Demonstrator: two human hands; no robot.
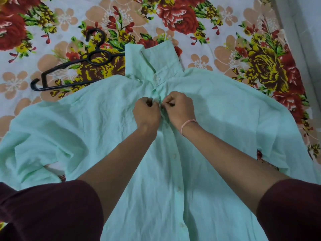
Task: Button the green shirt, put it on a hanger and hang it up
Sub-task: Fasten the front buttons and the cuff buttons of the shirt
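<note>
A pale green shirt [217,119] lies spread flat on the bed, collar pointing away from me and sleeves out to both sides. My left hand [146,113] and my right hand [179,110] meet at the front placket just below the collar, and each pinches the cloth there with curled fingers. The button between the fingertips is hidden. The collar button above the hands looks fastened. Several buttons show down the placket below my wrists. A black plastic hanger [73,66] lies on the bed to the left of the collar, its right end tucked under the shirt.
A bedsheet [217,23] with large red, yellow and peach flowers covers the bed under everything. A pale wall or bed edge [305,32] runs along the far right. My dark maroon sleeves fill the lower corners.
</note>
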